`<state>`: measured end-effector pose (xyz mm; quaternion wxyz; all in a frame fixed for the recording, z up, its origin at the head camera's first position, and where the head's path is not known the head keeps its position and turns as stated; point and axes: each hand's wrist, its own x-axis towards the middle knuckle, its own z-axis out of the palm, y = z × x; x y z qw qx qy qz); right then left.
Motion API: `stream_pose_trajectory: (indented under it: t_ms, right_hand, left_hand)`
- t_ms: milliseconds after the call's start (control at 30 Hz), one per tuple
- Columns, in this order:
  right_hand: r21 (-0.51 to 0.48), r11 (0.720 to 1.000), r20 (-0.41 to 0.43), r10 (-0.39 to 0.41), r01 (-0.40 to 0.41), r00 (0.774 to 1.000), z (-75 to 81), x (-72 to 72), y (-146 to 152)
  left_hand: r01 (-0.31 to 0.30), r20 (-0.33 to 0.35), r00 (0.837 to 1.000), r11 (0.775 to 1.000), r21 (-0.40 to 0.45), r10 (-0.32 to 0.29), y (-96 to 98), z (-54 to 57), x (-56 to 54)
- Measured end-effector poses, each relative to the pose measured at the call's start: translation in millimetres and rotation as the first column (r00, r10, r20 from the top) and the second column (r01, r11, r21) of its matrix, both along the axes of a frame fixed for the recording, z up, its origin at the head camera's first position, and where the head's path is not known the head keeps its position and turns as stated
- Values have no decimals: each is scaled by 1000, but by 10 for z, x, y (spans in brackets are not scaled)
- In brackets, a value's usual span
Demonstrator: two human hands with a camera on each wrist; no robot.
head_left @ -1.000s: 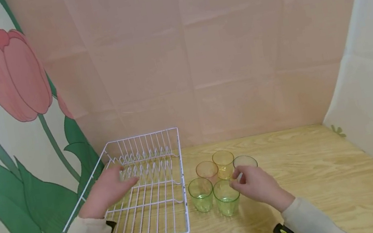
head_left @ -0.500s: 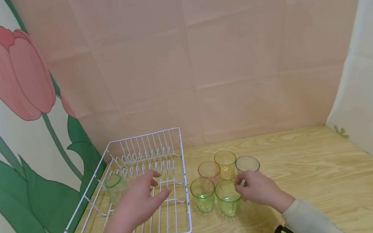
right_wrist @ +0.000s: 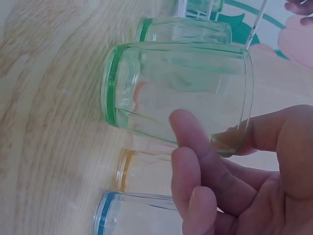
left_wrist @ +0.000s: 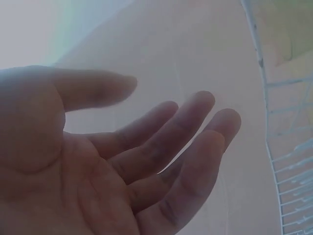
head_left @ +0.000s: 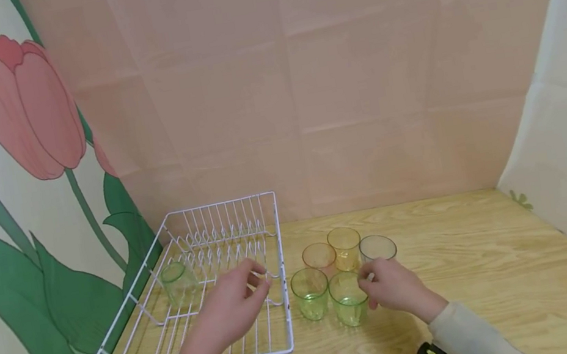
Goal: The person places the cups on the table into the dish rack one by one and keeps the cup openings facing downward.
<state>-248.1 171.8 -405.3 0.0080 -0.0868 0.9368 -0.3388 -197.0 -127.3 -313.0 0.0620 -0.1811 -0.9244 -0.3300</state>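
Observation:
In the head view, my right hand (head_left: 394, 286) is at the rim of the front-right green drinking glass (head_left: 350, 309), which stands upright on the table. The right wrist view shows the index finger against the outside of this glass (right_wrist: 181, 83), with the thumb at its rim, pinching the wall. My left hand (head_left: 229, 309) hovers over the right part of the white wire dish rack (head_left: 289, 324), fingers loosely bent and holding nothing, as the left wrist view of this hand (left_wrist: 146, 161) also shows. Another green glass (head_left: 177, 285) stands in the rack's left side.
Close around the gripped glass stand another green glass (head_left: 311, 299), a pink glass (head_left: 319, 256), a yellow glass (head_left: 346, 246) and a clear, blue-based glass (head_left: 378, 247). The wooden table (head_left: 476, 270) extends right. A pinkish cloth (head_left: 357, 78) hangs behind.
My left hand has moved right and toward me, away from the green glass in the rack, which now shows. My right hand stays at the front-right green glass.

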Motion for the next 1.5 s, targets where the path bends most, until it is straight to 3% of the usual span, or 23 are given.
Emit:
stream_pose_trajectory:
  t_ms: [200,600,1033,1300,1500]
  right_hand:
    - [-10,1000,-28,-24,24,999,76,34,-5]
    - [-24,999,-102,-25,23,995,338,54,14]
    - [-55,998,-148,-15,7,989,620,330,-109]
    - [-92,995,-174,12,-28,985,687,449,-163]
    - [-127,990,-173,33,-56,984,684,468,-184]
  left_hand:
    - [22,-30,999,1000,-10,-22,92,-25,13]
    - [88,-9,996,996,25,-88,253,-19,6]
    - [168,30,985,985,39,-169,482,-74,3]
    - [182,100,977,980,83,-190,565,-91,-14]
    - [212,105,970,973,95,-221,594,-122,-12]
